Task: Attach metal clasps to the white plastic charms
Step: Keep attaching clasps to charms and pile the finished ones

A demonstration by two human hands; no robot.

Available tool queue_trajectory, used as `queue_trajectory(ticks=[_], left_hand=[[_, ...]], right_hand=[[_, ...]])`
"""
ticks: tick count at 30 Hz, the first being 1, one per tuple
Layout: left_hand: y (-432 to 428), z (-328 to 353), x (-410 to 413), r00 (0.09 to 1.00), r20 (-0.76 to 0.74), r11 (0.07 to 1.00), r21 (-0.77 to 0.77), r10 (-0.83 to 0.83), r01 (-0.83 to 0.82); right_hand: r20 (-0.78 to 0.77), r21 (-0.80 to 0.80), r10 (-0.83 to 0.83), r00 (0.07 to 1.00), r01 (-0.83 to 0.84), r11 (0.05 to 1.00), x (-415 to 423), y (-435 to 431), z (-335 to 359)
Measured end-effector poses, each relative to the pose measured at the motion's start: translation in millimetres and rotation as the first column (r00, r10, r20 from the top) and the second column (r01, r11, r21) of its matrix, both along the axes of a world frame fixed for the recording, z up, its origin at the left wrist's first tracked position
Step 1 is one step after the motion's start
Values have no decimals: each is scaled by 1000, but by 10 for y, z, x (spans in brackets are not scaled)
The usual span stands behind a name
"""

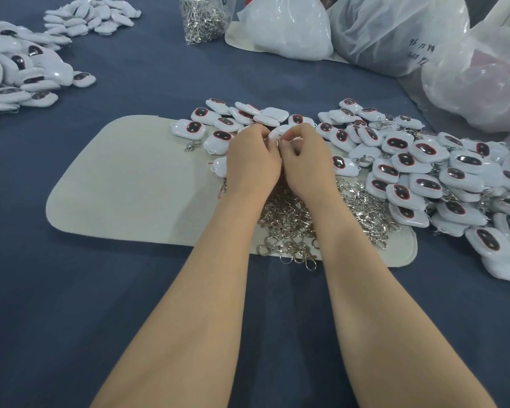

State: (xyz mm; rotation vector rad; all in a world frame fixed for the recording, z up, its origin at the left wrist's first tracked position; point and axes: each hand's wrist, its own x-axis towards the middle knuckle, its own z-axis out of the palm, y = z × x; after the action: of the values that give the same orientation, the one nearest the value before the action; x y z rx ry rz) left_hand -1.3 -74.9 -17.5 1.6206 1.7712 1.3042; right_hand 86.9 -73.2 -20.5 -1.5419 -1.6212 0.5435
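Head view: a blue cloth desk carries a pale felt mat. Glossy, rounded white charms crowd its right side; a few already carry clasps, and most seem to be left. Shiny loose clasps heap beneath the wrists. The left hand and right hand have their fingers curled, pinching one charm at the mat's far edge.
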Motion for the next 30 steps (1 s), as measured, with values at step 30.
queue_trajectory(ticks=[30], left_hand=[[-7, 152, -10, 828, 560, 990, -99, -25, 96]], right_hand=[[-557, -58, -110, 823, 94, 994, 73, 16, 196]])
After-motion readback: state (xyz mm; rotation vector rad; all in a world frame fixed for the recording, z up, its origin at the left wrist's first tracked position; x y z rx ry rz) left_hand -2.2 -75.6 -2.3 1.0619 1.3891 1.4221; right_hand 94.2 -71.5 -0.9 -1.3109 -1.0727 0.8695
